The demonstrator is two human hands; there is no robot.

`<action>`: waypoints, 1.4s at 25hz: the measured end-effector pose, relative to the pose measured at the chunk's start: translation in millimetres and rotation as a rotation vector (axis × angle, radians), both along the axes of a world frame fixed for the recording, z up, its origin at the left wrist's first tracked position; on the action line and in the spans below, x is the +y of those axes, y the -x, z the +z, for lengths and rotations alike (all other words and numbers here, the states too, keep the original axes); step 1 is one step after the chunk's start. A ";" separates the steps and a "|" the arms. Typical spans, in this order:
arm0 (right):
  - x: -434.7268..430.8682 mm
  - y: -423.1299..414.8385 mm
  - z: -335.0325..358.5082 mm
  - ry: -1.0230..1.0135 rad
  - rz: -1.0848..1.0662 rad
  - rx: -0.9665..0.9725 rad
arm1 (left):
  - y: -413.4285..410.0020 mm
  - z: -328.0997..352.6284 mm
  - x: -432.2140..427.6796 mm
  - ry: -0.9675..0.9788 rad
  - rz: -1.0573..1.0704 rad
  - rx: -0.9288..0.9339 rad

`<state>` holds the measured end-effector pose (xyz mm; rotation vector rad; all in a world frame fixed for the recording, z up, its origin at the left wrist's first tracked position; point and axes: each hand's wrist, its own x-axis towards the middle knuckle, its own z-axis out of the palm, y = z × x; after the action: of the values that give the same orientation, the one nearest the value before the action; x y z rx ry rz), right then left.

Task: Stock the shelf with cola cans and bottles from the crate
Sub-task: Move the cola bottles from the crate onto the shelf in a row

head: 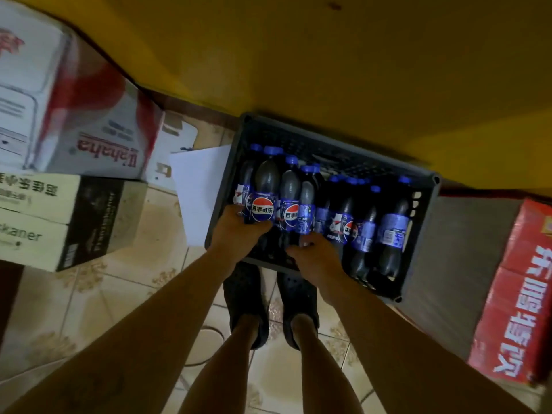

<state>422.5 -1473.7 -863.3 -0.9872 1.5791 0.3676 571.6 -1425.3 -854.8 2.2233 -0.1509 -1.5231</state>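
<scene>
While the left hand (239, 234) grips a bottle (264, 186) (label up), the right hand (318, 259), at its four o'clock, clasps a second bottle (307, 201) in the crate (343, 156).

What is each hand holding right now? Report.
Left hand: grips the front cola bottle.
Right hand: grips a second cola bottle.

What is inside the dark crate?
Cola bottles with blue caps, side by side; the left hand and right hand grip some. Anything beneath them is hidden.
</scene>
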 end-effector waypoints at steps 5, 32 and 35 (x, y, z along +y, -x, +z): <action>-22.9 -5.1 -64.4 0.089 -0.020 -0.015 | 13.2 -78.8 -17.0 0.003 -0.005 -0.114; -38.9 -6.1 19.1 -0.238 -0.346 -0.321 | -24.8 51.4 7.6 0.177 0.127 0.292; -35.7 -3.9 100.0 -0.135 -0.429 -0.428 | -22.2 111.6 5.8 0.248 0.042 0.266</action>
<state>426.5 -1509.4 -763.4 -0.5542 1.3074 -0.0371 593.8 -1419.5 -743.2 1.8055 -0.1978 -1.6619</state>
